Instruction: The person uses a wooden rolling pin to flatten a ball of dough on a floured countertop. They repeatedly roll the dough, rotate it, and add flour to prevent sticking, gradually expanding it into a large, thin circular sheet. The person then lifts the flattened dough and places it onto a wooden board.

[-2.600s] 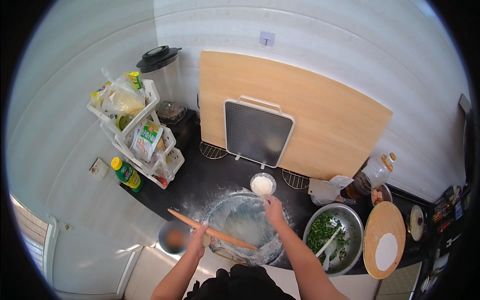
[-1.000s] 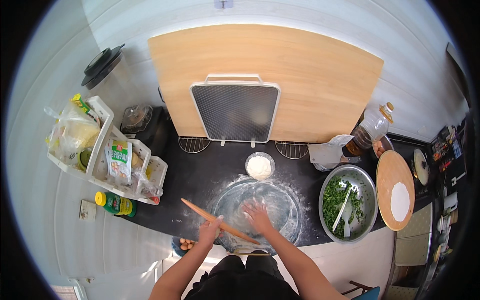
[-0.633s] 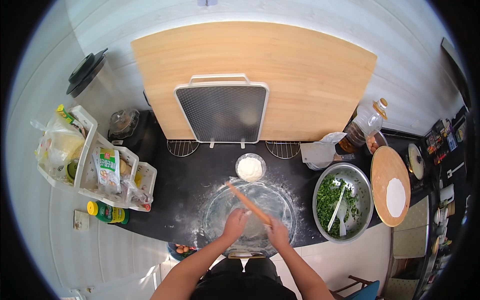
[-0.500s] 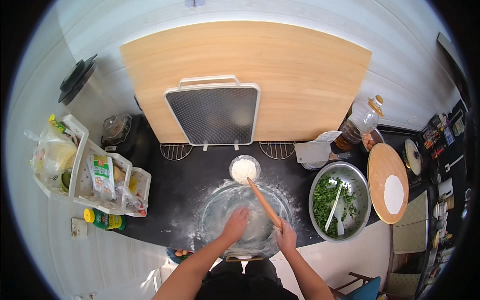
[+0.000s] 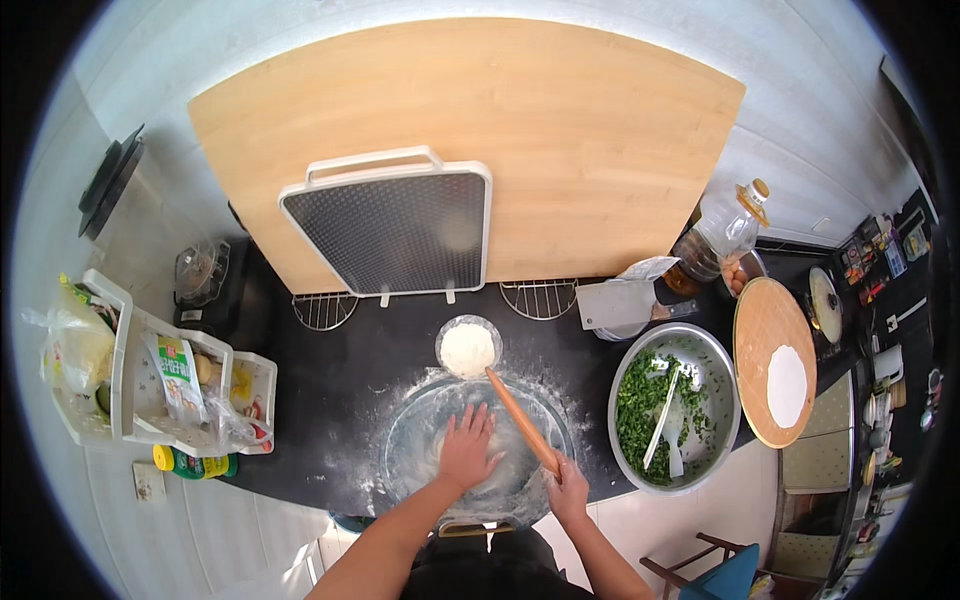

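My left hand (image 5: 468, 450) lies palm down with fingers spread on a round glass board (image 5: 400, 450) dusted with flour. Gripped at its near end by my right hand (image 5: 567, 488) is a wooden rolling pin (image 5: 522, 420). It slants over the board's right side, and its far tip reaches the edge of a small bowl of white flour (image 5: 468, 346). That bowl stands just beyond the board. Loose flour is scattered on the black counter around the board. Whether anything lies under my left palm is hidden.
To the right stand a steel bowl (image 5: 728, 440) of chopped greens with white utensils, a cleaver (image 5: 615, 304), an oil bottle (image 5: 722, 235) and a round wooden board (image 5: 765, 330) bearing a white disc. White baskets (image 5: 122, 350) sit at left. A large board (image 5: 590, 150) and a tray (image 5: 390, 230) lean behind.
My left hand's fingers have spread and the hand lies flatter on the glass board. My right hand keeps its hold on the rolling pin. The whole view has shifted slightly.
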### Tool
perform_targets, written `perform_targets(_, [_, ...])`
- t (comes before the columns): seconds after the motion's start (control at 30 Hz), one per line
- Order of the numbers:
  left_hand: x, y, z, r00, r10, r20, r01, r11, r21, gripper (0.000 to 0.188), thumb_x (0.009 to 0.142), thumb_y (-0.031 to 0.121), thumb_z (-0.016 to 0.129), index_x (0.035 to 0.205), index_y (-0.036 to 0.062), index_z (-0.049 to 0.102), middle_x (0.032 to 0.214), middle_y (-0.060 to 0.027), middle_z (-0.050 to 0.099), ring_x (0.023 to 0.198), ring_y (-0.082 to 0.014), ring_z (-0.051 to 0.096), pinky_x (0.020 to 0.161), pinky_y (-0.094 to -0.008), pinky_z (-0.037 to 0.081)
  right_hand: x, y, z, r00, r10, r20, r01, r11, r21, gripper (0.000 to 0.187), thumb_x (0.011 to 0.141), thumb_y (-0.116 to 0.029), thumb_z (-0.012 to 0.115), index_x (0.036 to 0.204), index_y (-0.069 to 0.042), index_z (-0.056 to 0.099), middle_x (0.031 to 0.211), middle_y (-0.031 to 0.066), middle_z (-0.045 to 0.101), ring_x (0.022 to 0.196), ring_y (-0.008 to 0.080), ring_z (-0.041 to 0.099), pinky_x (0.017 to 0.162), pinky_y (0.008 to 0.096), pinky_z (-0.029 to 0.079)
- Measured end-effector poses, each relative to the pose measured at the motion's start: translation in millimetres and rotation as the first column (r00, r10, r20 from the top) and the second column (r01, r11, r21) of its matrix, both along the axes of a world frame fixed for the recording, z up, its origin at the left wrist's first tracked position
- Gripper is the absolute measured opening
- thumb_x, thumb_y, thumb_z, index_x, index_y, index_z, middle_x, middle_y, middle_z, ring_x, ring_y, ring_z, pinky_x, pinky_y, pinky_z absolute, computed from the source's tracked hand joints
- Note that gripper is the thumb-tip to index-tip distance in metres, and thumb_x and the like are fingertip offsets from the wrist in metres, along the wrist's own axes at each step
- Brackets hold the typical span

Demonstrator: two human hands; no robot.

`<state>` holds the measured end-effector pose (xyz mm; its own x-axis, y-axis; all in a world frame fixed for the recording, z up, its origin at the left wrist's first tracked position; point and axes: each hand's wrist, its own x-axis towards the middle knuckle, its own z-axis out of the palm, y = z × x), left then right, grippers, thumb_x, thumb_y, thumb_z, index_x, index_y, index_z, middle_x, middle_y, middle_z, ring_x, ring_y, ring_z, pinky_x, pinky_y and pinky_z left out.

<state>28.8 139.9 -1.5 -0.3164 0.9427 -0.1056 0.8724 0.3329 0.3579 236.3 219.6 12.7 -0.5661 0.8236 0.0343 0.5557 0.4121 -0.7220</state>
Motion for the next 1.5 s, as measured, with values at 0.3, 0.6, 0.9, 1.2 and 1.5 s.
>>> perform_targets(0.3, [-47.4, -41.4, -29.8, 0.811, 0.37, 0.453, -0.483, 0.86, 0.162, 0.036, 0.071, 0.01, 0.074, 0.104, 0.0051, 0.063, 0.104, -0.0136, 0.062, 0.101, -0.0327, 0.057, 0.092, -0.0435, 0.041, 2.3, -3.9, 17.8, 0.998, 0.055, 0.041, -0.05, 0.993, -0.108, 0.042, 0.08, -0.011, 0.071, 0.12, -0.004, 0.059, 0.106, 0.0189, 0.065, 0.094, 0.0362, 0.064, 0.082, 0.0389, 0.051])
perform_targets(0.6, [-24.9, -50.3, -3.9, 0.934, 0.095, 0.346, -0.221, 0.912, 0.344, 0.025, 0.069, 0.009, 0.074, 0.088, 0.0026, 0.059, 0.09, -0.0155, 0.059, 0.087, -0.034, 0.058, 0.078, -0.0417, 0.047, 4.9, -8.2, 20.2, 1.0, 0.022, -0.012, -0.023, 0.995, -0.094, 0.043, 0.08, -0.014, 0.072, 0.12, -0.003, 0.06, 0.107, 0.0189, 0.065, 0.095, 0.0359, 0.065, 0.082, 0.0375, 0.051])
perform_targets(0.9, [4.6, -53.1, -5.1, 0.983, -0.164, 0.082, 0.144, 0.967, 0.211, 0.049, 0.08, 0.02, 0.065, 0.123, 0.0, 0.052, 0.132, -0.0176, 0.048, 0.127, -0.0347, 0.043, 0.104, -0.046, 0.036, 10.0, -8.7, 18.9, 1.0, -0.002, 0.017, 0.004, 0.994, -0.112, 0.042, 0.08, -0.013, 0.071, 0.12, -0.002, 0.061, 0.105, 0.0198, 0.065, 0.093, 0.0348, 0.065, 0.081, 0.0368, 0.051])
perform_targets(1.2, [38.3, -9.5, -24.1, 1.0, -0.006, -0.018, 0.005, 1.0, -0.02, 0.067, 0.088, 0.034, 0.059, 0.141, -0.0027, 0.038, 0.153, -0.0193, 0.028, 0.143, -0.0338, 0.024, 0.115, -0.0513, 0.02, 15.9, -7.0, 14.5, 1.0, 0.021, 0.014, -0.02, 0.994, -0.105, 0.04, 0.08, -0.012, 0.072, 0.118, -0.005, 0.062, 0.106, 0.0188, 0.066, 0.094, 0.0349, 0.065, 0.082, 0.0373, 0.052])
perform_targets(1.5, [1.5, -70.1, -30.9, 0.975, -0.128, 0.181, 0.079, 0.963, 0.256, 0.067, 0.086, 0.034, 0.061, 0.139, -0.0022, 0.041, 0.149, -0.0192, 0.035, 0.139, -0.0381, 0.031, 0.114, -0.0524, 0.022, -5.9, 3.1, 18.9, 0.968, 0.223, 0.115, -0.227, 0.974, 0.022, 0.04, 0.077, -0.017, 0.074, 0.115, -0.009, 0.063, 0.105, 0.0131, 0.066, 0.094, 0.0333, 0.064, 0.08, 0.0404, 0.052])
